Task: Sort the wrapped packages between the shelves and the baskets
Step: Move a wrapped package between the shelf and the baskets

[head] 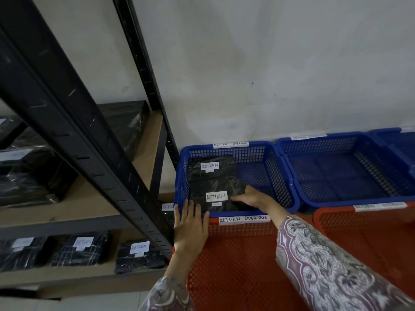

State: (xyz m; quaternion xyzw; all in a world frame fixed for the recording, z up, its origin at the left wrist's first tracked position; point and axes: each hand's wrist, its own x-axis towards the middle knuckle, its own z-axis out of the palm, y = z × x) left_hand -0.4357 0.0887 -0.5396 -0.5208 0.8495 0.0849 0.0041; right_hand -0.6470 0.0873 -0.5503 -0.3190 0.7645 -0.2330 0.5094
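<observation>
A blue basket [278, 169] tagged RETURN OVERDUE stands by the wall and holds two black wrapped packages with white RETURN labels. The nearer package [208, 189] lies against the front wall, the farther package [215, 173] behind it. My right hand [251, 196] reaches into the basket and touches the nearer package's right edge, fingers around it. Flat over the basket's front rim rests my left hand [190, 227], fingers spread, fingertips near that package. More black packages [139, 254] labelled RETURN lie on the lower shelf.
A black metal shelf upright [94, 135] slants across the left. Upper shelf boards carry bulky black wrapped bundles [33, 173]. A red basket [235, 261] tagged RETURN OVERDUE sits below my arms, a second blue basket [350, 171] and another red one [368, 223] to the right.
</observation>
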